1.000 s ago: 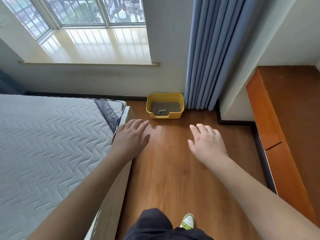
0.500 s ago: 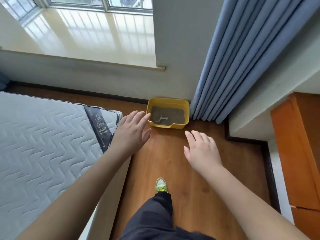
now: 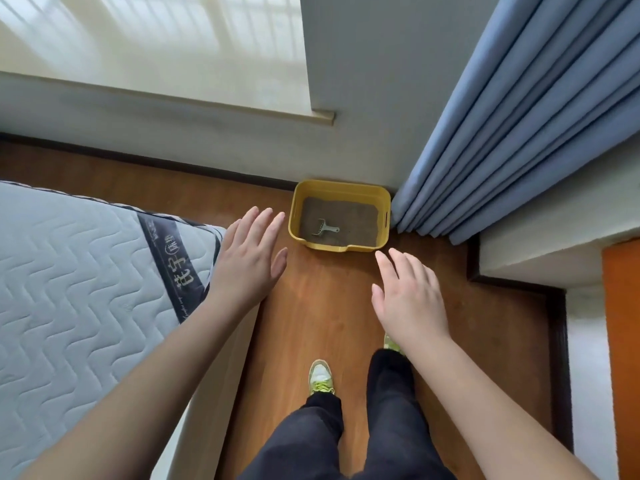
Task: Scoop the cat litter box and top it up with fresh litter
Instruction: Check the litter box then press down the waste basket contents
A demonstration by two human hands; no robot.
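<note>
Litter box [image 3: 297, 216] on floor ahead of both hands; scoop [image 3: 324, 229] inside, handle pointing right. Right hand [image 3: 410, 299] nearer handle. Left hand [image 3: 250, 261] and right spread, empty.

Both forearms are bare from the bottom edge of the view up to the wrists, with no sleeve, watch, bracelet or ring visible. The left hand [image 3: 247, 261] and the right hand [image 3: 410, 299] wear no gloves, and the fingers [image 3: 398, 263] show short, unpainted nails. The legs are covered by dark, charcoal-black trousers [image 3: 391, 410] of loose cut, creased at the ankles. The left shoe [image 3: 320, 375] is a white and pale grey sneaker with bright yellow-green laces; the right shoe [image 3: 391, 344] shows only a sliver of the same yellow-green.
</note>
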